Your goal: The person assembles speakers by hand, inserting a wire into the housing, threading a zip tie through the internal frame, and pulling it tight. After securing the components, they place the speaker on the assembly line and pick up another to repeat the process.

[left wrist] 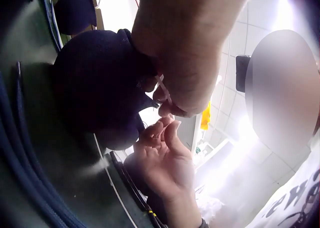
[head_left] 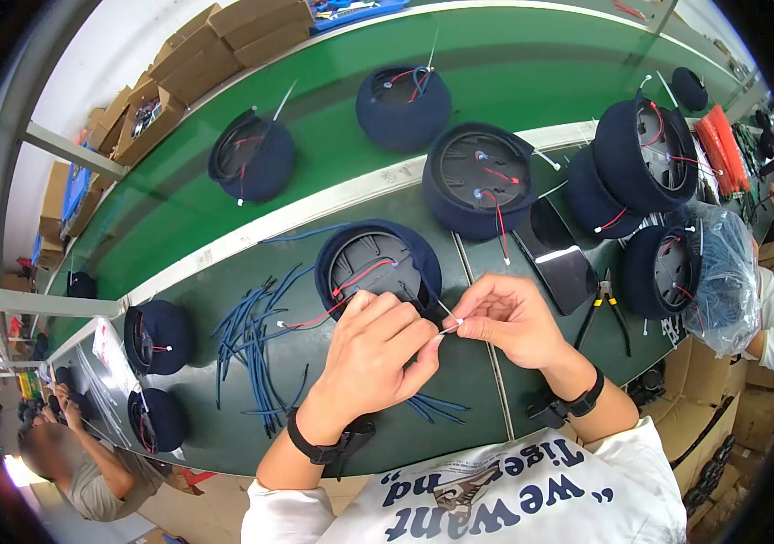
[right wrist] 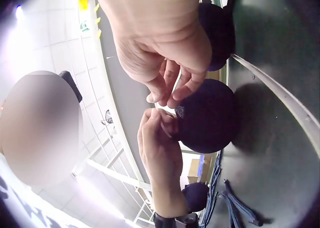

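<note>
A round dark-blue fabric-covered shell (head_left: 429, 263) stands on the green table just beyond my hands, its black ribbed inside facing up with a red wire (head_left: 364, 276) trailing from it. At its near edge my left hand (head_left: 376, 349) and right hand (head_left: 512, 319) meet, fingertips almost together. A thin white cable tie (head_left: 447, 311) runs from the shell's rim to them. Thumb and forefinger of the right hand pinch it. The left fingers pinch the tie (left wrist: 162, 84) too, as the left wrist view shows; their tips are partly hidden.
Blue cords (head_left: 264, 363) lie left of the shell, partly behind my left forearm. Several similar shells (head_left: 477, 181) stand around. A black phone (head_left: 554, 258) and yellow-black cutters (head_left: 604, 304) lie to the right. Another person (head_left: 101, 471) sits at far left.
</note>
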`<state>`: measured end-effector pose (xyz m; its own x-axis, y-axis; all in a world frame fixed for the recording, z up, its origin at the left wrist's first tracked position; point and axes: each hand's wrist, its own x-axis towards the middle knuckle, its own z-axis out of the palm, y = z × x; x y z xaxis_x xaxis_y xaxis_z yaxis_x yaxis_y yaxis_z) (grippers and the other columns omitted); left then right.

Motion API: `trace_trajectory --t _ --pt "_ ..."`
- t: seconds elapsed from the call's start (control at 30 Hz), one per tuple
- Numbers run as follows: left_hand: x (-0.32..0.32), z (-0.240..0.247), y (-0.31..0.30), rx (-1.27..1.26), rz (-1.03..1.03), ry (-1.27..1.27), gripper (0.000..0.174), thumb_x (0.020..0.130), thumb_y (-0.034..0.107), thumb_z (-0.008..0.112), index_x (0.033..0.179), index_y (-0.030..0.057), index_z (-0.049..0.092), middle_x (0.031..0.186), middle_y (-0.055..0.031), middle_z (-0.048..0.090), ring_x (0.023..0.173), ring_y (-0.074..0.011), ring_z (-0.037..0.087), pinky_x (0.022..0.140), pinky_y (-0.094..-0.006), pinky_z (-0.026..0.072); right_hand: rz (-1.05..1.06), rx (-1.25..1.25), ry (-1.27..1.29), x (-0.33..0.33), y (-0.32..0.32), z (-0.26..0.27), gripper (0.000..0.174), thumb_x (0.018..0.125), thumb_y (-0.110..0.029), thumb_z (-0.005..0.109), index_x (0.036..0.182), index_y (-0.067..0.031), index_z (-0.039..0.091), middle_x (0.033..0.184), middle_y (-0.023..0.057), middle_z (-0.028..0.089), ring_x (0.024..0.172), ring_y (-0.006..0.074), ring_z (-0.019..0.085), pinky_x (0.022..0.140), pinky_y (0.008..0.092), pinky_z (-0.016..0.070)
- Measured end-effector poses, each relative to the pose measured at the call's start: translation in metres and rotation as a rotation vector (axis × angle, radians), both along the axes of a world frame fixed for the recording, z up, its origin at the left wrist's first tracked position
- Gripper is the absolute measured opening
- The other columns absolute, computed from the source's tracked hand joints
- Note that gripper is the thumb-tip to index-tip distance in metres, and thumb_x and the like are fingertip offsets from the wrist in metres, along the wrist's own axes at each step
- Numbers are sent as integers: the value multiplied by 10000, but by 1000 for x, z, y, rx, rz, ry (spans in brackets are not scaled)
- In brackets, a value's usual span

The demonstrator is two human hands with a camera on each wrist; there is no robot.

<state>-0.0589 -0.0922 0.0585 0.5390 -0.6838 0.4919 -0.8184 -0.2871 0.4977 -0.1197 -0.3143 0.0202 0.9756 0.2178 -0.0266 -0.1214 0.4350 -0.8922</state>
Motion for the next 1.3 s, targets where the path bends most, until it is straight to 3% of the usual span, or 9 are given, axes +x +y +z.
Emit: trace_trajectory --t 0.43,0.63,0.83,0.93,1.0,1.07,1.17,1.27,1.3 --pt "0 1 1 20 -7 -7 132 740 54 777 835 82 688 742 -36 555 691 -245 533 656 -386 379 -11 10 -18 -1 3 -1 150 974 21 731 1117 26 684 1097 110 758 1017 161 728 925 310 583" --pt "-4 0 -2 -73 39 96 221 701 0 824 881 70 717 822 -40 655 711 -223 617 664 -363 451 -58 -146 -177 -1 11 0 95 945 26 760 1023 49 711 1100 144 740 1005 179 716 912 311 581" --pt "-2 -5 3 -90 -44 -260 313 666 -12 880 953 41 769 942 -51 729 821 -214 687 695 -347 516 -56 -61 -43 -4 14 1 39 931 42 758 943 31 722 1156 151 691 1064 216 691 921 337 565" --pt "-3 -5 7 -72 1 -401 338 638 14 898 954 37 780 937 -35 723 840 -203 666 687 -343 507 -162 -258 -232 -1 7 1 46 935 26 754 960 21 715 1165 135 654 1098 218 676 942 347 546" --pt "0 -10 13 -113 52 -437 330 644 19 893 954 40 782 933 -30 726 845 -206 657 684 -343 500 -223 -219 -224 0 -3 7 45 963 8 719 957 15 675 1155 102 599 1104 228 670 956 369 539" --pt "1 -10 23 -56 93 -465 328 639 37 912 936 102 789 971 -10 679 807 -201 615 690 -339 480 -312 -233 -236 3 -13 11 50 966 10 713 948 8 666 1144 101 583 1098 233 672 970 374 538" --pt "-25 -9 40 0 206 -541 293 650 134 962 850 176 752 959 12 580 741 -180 551 681 -333 453 -207 -240 -248 0 -19 24 209 1070 -166 612 989 20 664 1281 171 616 1187 264 664 1020 397 525" --pt "-49 -22 77 3 181 -276 457 638 262 1011 819 152 606 943 -18 575 701 -191 531 663 -338 449 -100 -128 -153 1 -23 17 364 1131 -269 491 1174 48 665 1456 236 585 1321 298 610 1095 418 495" --pt "-48 -20 76 52 334 -64 537 618 286 1022 933 125 618 1003 -41 598 766 -214 573 717 -355 479 -80 -111 -91 2 -22 13 363 1133 -259 485 1218 47 661 1467 233 581 1336 300 601 1111 420 487"
